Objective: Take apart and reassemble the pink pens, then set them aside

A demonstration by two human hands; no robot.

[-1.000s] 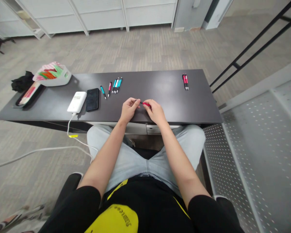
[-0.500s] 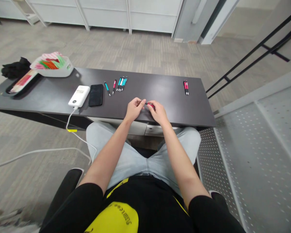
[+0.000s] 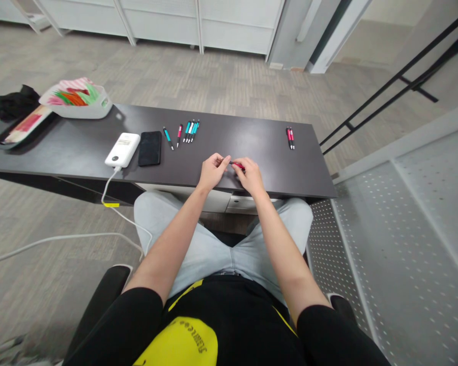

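Observation:
Both hands meet over the near edge of a dark table (image 3: 252,140) and hold one red pen (image 3: 237,164) between them. My left hand (image 3: 212,172) pinches the pen's left end with curled fingers. My right hand (image 3: 251,176) is closed round its red barrel. Several teal and red pens (image 3: 183,133) lie in a row farther back on the left. Two red pens (image 3: 290,137) lie side by side at the back right.
A white power bank (image 3: 122,149) with a cable trailing to the floor and a black phone (image 3: 149,148) lie left of my hands. A white basket (image 3: 76,99) of coloured items and a dark tray (image 3: 17,129) sit at the far left. Metal steps (image 3: 404,218) stand on the right.
The view has shifted slightly, so the table appears lower and farther left. Both hands stay on the red pen with little movement.

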